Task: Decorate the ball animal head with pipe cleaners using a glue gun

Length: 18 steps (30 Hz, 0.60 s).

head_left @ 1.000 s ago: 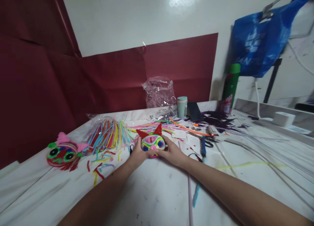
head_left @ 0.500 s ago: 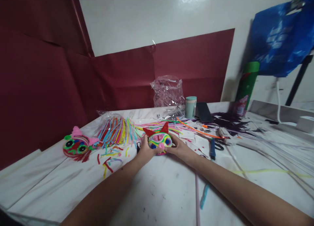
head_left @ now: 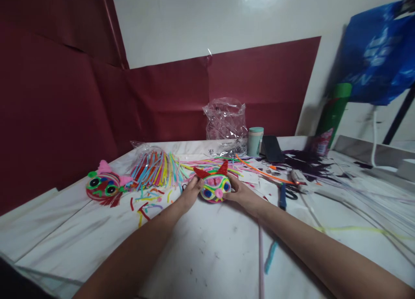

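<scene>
A round, colourful pipe-cleaner face (head_left: 215, 188) with two red pointed ears, blue eyes and a pink nose is held upright over the white marbled table (head_left: 207, 255). My left hand (head_left: 192, 192) grips its left edge, fingers partly hidden behind it. At its right edge, my right hand (head_left: 239, 191) has the thumb on the front near the nose and the other fingers around the side. A second pipe-cleaner face (head_left: 103, 187), with black-and-green eyes and pink ears, lies at the left of the table, apart from my hands.
Bundled pipe cleaners (head_left: 154, 169) lie behind my left hand, with cut scraps (head_left: 145, 208) in front. Further back are a clear plastic bag (head_left: 226, 119), a mint cup (head_left: 255, 141) and a dark phone (head_left: 272, 148). Blue-handled scissors (head_left: 282, 197) and a glue gun (head_left: 297, 177) lie right.
My left thumb has moved off the front of the face to its left edge, uncovering more of it. The view has shifted slightly.
</scene>
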### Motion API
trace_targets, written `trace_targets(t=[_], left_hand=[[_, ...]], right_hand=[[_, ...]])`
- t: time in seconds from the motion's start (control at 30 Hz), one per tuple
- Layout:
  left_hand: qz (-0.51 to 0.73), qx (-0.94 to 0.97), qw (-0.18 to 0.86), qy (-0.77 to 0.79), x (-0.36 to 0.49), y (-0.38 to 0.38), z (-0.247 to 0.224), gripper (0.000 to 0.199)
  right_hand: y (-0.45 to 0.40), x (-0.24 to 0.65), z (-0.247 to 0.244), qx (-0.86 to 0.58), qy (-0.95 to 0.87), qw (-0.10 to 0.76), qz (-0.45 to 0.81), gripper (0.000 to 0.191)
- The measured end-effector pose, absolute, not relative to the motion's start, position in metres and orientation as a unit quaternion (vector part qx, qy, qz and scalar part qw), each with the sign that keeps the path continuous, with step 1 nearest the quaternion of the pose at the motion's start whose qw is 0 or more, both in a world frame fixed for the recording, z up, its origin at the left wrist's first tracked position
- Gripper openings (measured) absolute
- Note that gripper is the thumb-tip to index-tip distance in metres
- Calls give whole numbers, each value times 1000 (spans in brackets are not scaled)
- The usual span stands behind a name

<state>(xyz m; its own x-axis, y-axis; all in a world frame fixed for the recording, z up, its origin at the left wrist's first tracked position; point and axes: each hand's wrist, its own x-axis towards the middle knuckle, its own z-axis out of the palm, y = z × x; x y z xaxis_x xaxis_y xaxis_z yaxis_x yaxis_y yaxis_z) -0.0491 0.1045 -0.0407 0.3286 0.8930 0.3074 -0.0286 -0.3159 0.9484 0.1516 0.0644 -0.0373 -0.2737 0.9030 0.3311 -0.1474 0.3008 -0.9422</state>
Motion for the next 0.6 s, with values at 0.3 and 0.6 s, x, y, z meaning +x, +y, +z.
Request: trace_targets(t=[0.3,0.6], left_hand=[[487,670,490,272,-39,102,-40,79],[476,664,515,258,-39,110,-50,86]], right_hand=[[63,147,-38,-298,-616,539,492,66],[69,148,-46,-341,-600,543,478,66]])
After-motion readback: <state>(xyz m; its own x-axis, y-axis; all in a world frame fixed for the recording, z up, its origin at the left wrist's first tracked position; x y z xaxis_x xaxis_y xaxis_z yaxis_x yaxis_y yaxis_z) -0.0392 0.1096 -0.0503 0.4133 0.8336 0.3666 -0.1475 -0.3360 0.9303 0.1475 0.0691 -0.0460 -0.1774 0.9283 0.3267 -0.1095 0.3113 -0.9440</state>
